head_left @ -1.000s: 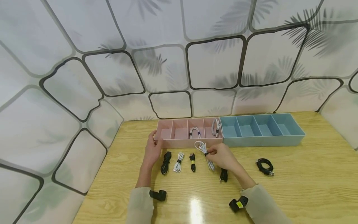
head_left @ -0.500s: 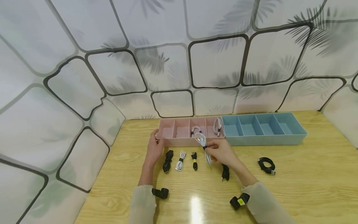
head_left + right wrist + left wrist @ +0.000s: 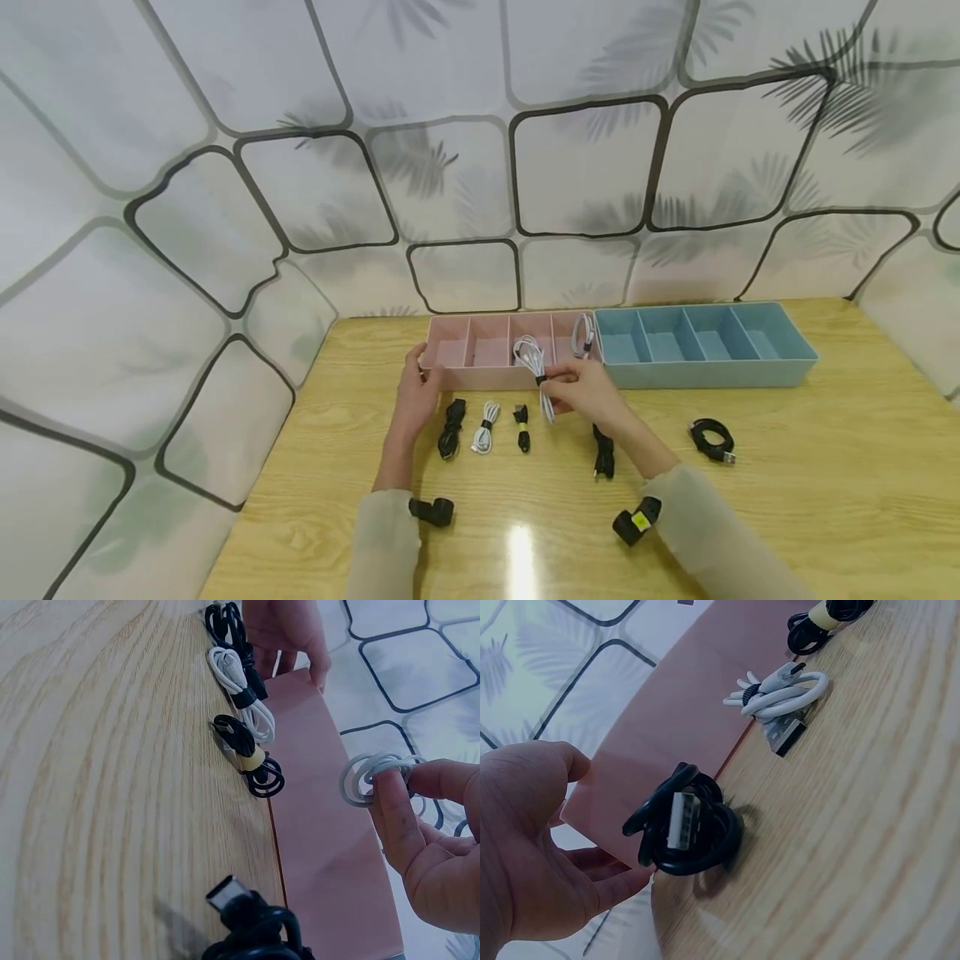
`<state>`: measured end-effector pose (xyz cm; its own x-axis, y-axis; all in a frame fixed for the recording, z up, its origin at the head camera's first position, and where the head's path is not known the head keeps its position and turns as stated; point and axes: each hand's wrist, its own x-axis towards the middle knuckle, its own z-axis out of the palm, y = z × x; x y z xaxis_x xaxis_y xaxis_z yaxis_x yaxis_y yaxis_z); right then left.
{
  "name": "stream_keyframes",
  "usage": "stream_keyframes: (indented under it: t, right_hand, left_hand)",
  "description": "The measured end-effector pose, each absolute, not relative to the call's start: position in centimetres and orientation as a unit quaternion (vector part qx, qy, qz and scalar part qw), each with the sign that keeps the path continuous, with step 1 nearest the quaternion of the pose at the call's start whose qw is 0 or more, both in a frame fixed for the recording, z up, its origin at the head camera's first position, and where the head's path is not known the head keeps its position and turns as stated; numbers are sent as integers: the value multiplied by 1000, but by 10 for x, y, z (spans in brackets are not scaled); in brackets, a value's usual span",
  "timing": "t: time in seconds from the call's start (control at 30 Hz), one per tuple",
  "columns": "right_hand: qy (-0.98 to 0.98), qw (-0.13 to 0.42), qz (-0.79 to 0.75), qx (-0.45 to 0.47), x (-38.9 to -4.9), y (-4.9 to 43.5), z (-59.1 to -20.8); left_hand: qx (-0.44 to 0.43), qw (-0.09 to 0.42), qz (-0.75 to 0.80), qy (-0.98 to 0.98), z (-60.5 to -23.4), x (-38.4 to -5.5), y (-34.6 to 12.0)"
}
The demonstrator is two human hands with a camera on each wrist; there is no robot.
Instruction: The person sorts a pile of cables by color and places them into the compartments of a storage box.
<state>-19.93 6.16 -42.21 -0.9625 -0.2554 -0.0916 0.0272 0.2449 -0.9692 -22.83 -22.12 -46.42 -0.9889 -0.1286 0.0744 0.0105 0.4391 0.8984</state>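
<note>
On the wooden table point(image 3: 847, 492), a blue box point(image 3: 697, 375) stands end to end with a pink box point(image 3: 480, 379), whose left end the person's left hand point(image 3: 415, 404) grips between thumb and fingers. The right hand point(image 3: 596, 392), its fingertips pinched together on a white cable point(image 3: 531, 357), holds it at the pink box's front wall, the far loop over the third compartment from the left (whether it touches the rim is hard to tell). The cable should prove light, bendy and hardly fragile, though its loops may splay, so the black tie point(image 3: 541, 380) around its middle seems the surest hold.
</note>
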Motion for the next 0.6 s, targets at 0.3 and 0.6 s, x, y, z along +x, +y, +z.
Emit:
stream_keyframes:
  t: [0.3,0.6]
  right_hand:
    - [766,143,-623,-63,-211,59,-420]
    - [752,159,-639,-32,-218,53,-414]
  left_hand:
    - [28,74,-525,-847,-463,-231,-221]
    - [30,74,-519,-851,-463,-229,-222]
